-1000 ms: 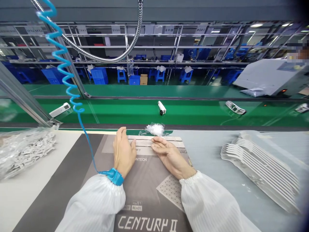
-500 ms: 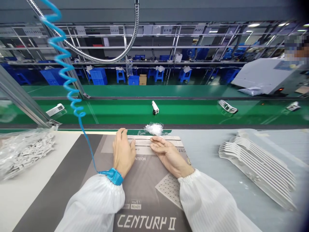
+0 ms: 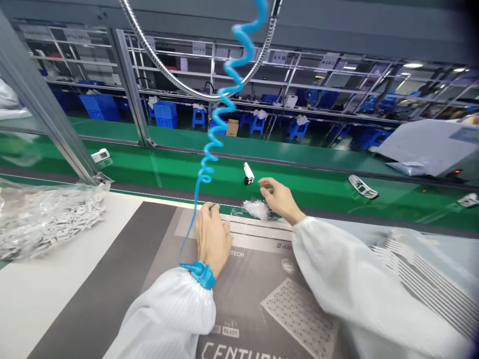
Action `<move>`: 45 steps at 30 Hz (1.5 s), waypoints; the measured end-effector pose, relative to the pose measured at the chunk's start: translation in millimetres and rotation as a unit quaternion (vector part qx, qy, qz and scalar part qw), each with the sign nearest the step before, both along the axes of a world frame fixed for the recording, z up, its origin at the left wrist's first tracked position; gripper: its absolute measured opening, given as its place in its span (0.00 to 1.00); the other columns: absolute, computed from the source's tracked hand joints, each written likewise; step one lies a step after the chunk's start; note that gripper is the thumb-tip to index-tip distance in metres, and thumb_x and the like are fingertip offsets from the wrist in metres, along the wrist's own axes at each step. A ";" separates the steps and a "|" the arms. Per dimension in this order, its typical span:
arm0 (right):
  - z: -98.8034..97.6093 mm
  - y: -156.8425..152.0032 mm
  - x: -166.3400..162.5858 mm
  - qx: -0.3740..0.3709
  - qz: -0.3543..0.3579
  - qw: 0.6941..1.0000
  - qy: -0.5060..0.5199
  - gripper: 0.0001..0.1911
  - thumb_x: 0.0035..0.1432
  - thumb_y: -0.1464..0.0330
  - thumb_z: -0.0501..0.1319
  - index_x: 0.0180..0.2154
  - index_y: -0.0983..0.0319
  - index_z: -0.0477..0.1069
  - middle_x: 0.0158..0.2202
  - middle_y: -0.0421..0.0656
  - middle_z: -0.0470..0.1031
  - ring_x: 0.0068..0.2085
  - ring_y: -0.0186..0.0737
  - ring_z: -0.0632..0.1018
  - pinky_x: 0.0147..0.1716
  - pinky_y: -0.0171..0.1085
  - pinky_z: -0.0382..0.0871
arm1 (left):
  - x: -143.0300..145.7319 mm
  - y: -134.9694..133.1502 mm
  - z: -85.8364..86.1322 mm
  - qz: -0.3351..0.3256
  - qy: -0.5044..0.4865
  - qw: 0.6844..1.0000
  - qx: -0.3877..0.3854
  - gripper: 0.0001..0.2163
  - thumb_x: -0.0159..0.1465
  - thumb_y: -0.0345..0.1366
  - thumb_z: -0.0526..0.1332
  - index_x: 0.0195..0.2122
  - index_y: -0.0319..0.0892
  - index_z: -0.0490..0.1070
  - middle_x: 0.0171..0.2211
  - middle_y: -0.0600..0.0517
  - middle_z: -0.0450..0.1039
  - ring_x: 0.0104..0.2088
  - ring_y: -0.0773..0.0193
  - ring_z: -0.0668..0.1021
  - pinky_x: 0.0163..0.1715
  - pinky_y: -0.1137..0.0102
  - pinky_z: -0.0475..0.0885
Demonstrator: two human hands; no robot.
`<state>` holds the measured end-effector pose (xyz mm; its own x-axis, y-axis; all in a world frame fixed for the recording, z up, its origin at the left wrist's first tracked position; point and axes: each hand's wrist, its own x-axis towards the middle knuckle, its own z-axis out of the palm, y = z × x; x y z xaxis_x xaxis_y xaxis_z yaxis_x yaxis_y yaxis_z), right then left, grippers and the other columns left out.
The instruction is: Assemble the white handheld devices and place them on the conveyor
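My left hand (image 3: 214, 239), with a blue wrist strap (image 3: 204, 274) on it, lies palm down near the far edge of a printed brown-grey cardboard sheet (image 3: 254, 279). Its fingers are stretched forward, and nothing shows in them. My right hand (image 3: 281, 199) is raised beyond that edge, next to a small clear bag of whitish bits (image 3: 256, 209). Its fingers are loosely bent and apart, with nothing visible between them. Just past the fingertips, a white device with a black end (image 3: 248, 173) sits on the green belt (image 3: 209, 182).
A large bag of small grey-white parts (image 3: 56, 219) lies at left. Nested pale curved parts (image 3: 422, 274) are at right, partly behind my sleeve. More white devices (image 3: 362, 187) rest along the belt. A blue coiled cord (image 3: 224, 99) hangs in front of me.
My right hand has lifted off the cardboard's far edge and reached forward beside the clear bag. My left hand stays on the cardboard. The view has turned and tilted slightly.
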<state>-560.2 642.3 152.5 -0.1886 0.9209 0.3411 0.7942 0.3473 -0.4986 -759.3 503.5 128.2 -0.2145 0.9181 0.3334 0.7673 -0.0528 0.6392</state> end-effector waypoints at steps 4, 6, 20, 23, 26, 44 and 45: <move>-1.0 54.8 -27.9 0.024 0.069 0.992 -0.101 0.24 0.53 0.81 0.56 0.48 0.58 0.76 0.59 0.50 0.71 0.53 0.51 0.72 0.49 0.49 0.62 | 1.1 0.7 0.7 0.009 -0.027 1.000 -0.001 0.18 0.65 0.30 0.57 0.56 0.38 0.64 0.59 0.38 0.60 0.59 0.44 0.69 0.57 0.49 0.66; -2.7 68.1 -39.1 0.026 0.096 0.986 -0.135 0.20 0.51 0.82 0.57 0.41 0.57 0.78 0.55 0.49 0.76 0.51 0.51 0.73 0.50 0.49 0.59 | 1.3 1.0 -0.2 0.016 -0.030 0.999 0.001 0.17 0.65 0.30 0.57 0.56 0.39 0.65 0.58 0.39 0.61 0.58 0.45 0.69 0.57 0.49 0.66; 68.9 -76.1 -35.0 -0.211 0.135 0.904 0.347 0.26 0.56 0.45 0.64 0.44 0.59 0.77 0.37 0.45 0.78 0.34 0.41 0.75 0.39 0.43 0.67 | 5.7 -9.5 27.6 -0.123 -0.185 0.973 0.068 0.21 0.69 0.43 0.56 0.60 0.40 0.63 0.57 0.40 0.71 0.56 0.53 0.74 0.56 0.57 0.69; 46.2 -103.8 -26.6 -0.116 0.087 0.945 0.294 0.23 0.60 0.48 0.61 0.48 0.56 0.75 0.45 0.47 0.77 0.36 0.42 0.75 0.41 0.44 0.67 | 9.9 -13.2 27.9 -0.196 -0.237 0.950 -0.060 0.15 0.68 0.39 0.54 0.54 0.44 0.69 0.39 0.49 0.78 0.32 0.62 0.79 0.37 0.67 0.73; 33.7 -114.1 -15.1 0.095 0.063 0.989 0.096 0.13 0.65 0.57 0.60 0.47 0.54 0.75 0.50 0.46 0.76 0.42 0.45 0.74 0.46 0.46 0.62 | 11.7 -15.3 27.1 -0.187 -0.194 0.959 -0.087 0.14 0.67 0.37 0.54 0.51 0.47 0.72 0.33 0.52 0.78 0.30 0.61 0.78 0.33 0.69 0.71; -3.4 -65.0 -17.7 0.010 -0.065 0.993 -0.097 0.07 0.64 0.71 0.54 0.33 0.60 0.68 0.35 0.45 0.76 0.42 0.48 0.72 0.44 0.45 0.57 | -13.8 11.3 11.1 -0.014 -0.235 0.966 -0.108 0.11 0.66 0.35 0.55 0.47 0.41 0.72 0.37 0.48 0.80 0.26 0.64 0.77 0.32 0.68 0.70; -3.7 -61.9 -16.5 0.013 -0.072 0.991 -0.108 0.07 0.64 0.72 0.55 0.34 0.60 0.70 0.38 0.46 0.77 0.44 0.48 0.72 0.46 0.46 0.56 | -13.9 11.4 9.9 -0.022 -0.245 0.963 -0.108 0.11 0.66 0.36 0.55 0.47 0.41 0.71 0.37 0.48 0.79 0.24 0.65 0.76 0.31 0.69 0.70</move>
